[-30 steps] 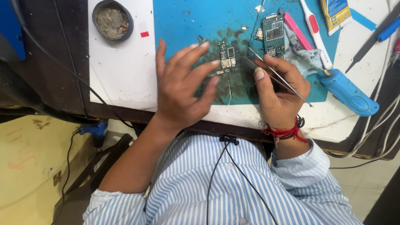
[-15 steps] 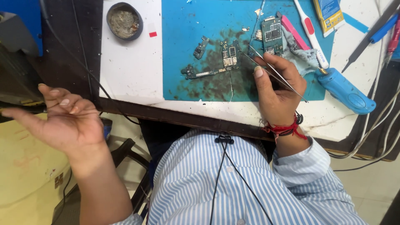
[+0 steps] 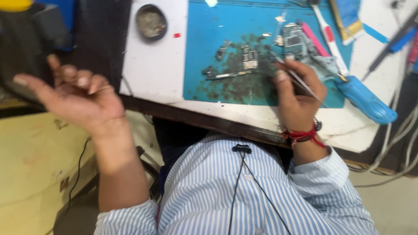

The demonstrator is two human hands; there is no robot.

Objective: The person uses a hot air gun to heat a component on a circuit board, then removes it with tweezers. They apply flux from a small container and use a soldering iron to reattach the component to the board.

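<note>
My right hand (image 3: 297,96) rests at the near edge of a blue work mat (image 3: 204,48) and grips thin metal tweezers (image 3: 300,80), tips pointing toward a small circuit board (image 3: 250,57). A long thin board strip (image 3: 224,75) and a small dark part (image 3: 222,50) lie left of it on the stained mat. A larger phone board (image 3: 292,40) sits further back. My left hand (image 3: 74,98) is off the table to the left, palm up, fingers spread and slightly blurred, holding nothing I can make out.
A round dark tin (image 3: 151,21) stands on the white table (image 3: 152,69) at the back left. A blue-handled tool (image 3: 363,98), a white-and-red brush (image 3: 328,37) and a pink tool (image 3: 314,39) lie to the right. Cables (image 3: 398,143) hang off the right edge.
My left hand left the mat, swung out left off the table and has risen slightly, palm up. My right hand stayed put with the tweezers.
</note>
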